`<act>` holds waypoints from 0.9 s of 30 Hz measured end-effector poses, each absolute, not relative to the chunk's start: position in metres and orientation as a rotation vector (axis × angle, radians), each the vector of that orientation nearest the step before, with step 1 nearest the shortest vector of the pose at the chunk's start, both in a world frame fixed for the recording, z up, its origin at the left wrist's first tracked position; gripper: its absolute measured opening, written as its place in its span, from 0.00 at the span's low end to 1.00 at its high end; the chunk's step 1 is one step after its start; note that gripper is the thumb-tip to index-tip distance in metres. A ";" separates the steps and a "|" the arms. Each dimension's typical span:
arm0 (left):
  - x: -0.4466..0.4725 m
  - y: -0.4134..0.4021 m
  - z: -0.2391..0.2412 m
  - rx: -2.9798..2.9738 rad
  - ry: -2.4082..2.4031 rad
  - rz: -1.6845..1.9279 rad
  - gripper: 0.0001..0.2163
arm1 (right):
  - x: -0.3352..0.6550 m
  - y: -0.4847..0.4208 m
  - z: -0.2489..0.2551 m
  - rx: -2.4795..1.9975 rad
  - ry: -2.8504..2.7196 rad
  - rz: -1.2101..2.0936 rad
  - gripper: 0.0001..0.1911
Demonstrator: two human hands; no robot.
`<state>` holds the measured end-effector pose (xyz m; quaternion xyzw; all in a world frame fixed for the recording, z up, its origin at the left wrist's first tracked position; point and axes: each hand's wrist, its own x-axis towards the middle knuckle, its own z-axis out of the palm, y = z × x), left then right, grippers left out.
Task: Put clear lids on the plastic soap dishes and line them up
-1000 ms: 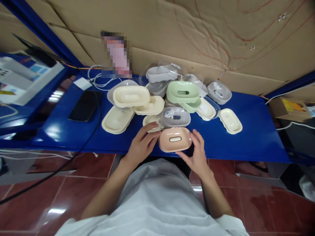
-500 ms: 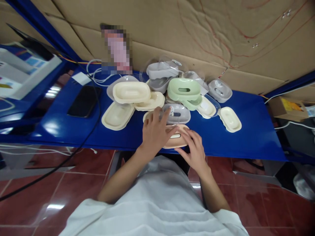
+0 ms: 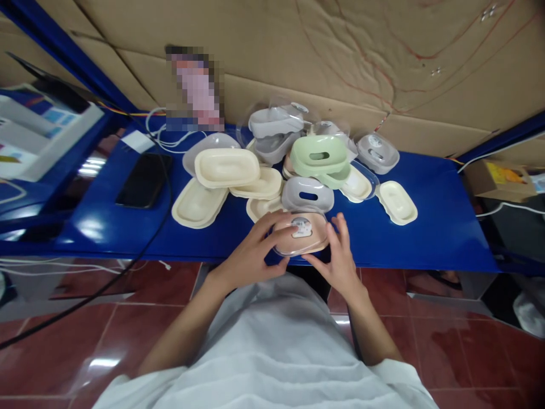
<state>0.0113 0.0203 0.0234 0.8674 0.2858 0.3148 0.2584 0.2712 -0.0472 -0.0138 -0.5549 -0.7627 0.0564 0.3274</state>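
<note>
Head view
Pink box: a pink oval soap box point(image 3: 300, 234) with a clear lid point(image 3: 317, 222) sitting over it; a small round sticker shows on top of the lid.
Where it is: at the near edge of the blue table point(image 3: 434, 238), right in front of the person, just in front of a grey tray point(image 3: 307, 195).
Left hand: the left hand point(image 3: 251, 258) is half open, its fingers spread and curled around the left end of the pink box, the fingertips resting on the lid and the thumb low at the near side.
Right hand: the right hand point(image 3: 338, 255) is half open too, fingers upright against the right end of the box and the thumb touching its near edge; the box is held between both hands.
Pile behind: cream trays point(image 3: 227, 167), a green tray point(image 3: 318, 154) and more grey and clear pieces lie heaped together near the cardboard wall point(image 3: 383, 51).
Far left: a black phone point(image 3: 145, 180) lies flat on the table, well apart from the box, with white cables beyond it.
</note>
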 end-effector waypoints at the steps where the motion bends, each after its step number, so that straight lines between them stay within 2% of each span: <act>1: 0.013 0.020 0.021 2.357 0.760 0.833 0.32 | 0.271 -0.047 -0.013 -1.456 -2.036 0.165 0.52; 6: 0.019 0.021 0.014 2.423 0.722 0.844 0.35 | 0.272 -0.049 -0.012 -1.466 -2.035 0.182 0.44; 11: 0.016 0.019 0.008 2.426 0.834 0.835 0.33 | 0.272 -0.050 -0.015 -1.456 -1.979 0.181 0.39; 19: 0.021 0.020 0.003 2.519 0.891 0.850 0.29 | 0.279 -0.043 -0.005 -1.481 -2.021 0.252 0.40; 23: 0.024 0.020 0.008 2.498 0.829 0.881 0.32 | 0.284 -0.043 -0.002 -1.476 -2.020 0.345 0.39; 27: 0.021 0.019 0.008 2.499 0.818 0.861 0.35 | 0.282 -0.045 -0.004 -1.443 -2.060 0.312 0.44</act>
